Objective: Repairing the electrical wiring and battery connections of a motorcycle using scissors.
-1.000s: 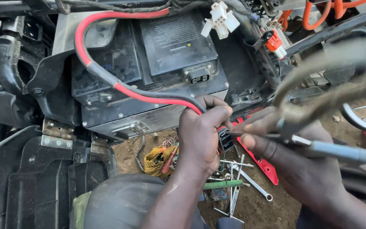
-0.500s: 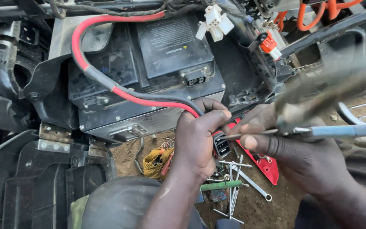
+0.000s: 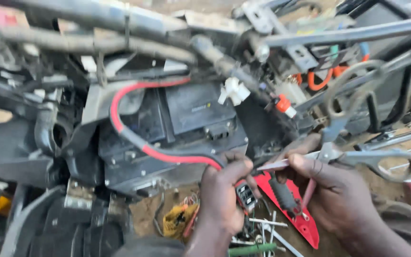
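Observation:
My left hand [image 3: 224,192] grips the end of a thick red and black cable [image 3: 136,143] where it meets a small black connector [image 3: 246,196], just below a black box-shaped unit [image 3: 177,128] inside a vehicle frame. My right hand [image 3: 336,188] holds a pair of metal scissors [image 3: 353,154], their blades pointing left toward the connector and nearly touching it. The scissor handles stick out to the right and up. The two hands sit side by side.
A red plastic panel [image 3: 300,216] and several loose metal tools [image 3: 267,233] lie on the dirt below. White [image 3: 234,90] and orange [image 3: 284,104] connectors hang above. Black plastic bodywork [image 3: 34,162] fills the left; metal frame tubes [image 3: 348,33] cross the top.
The view has tilted upward, so the hands and the black unit sit lower in the picture. Both hands stay on the cable end and the scissors.

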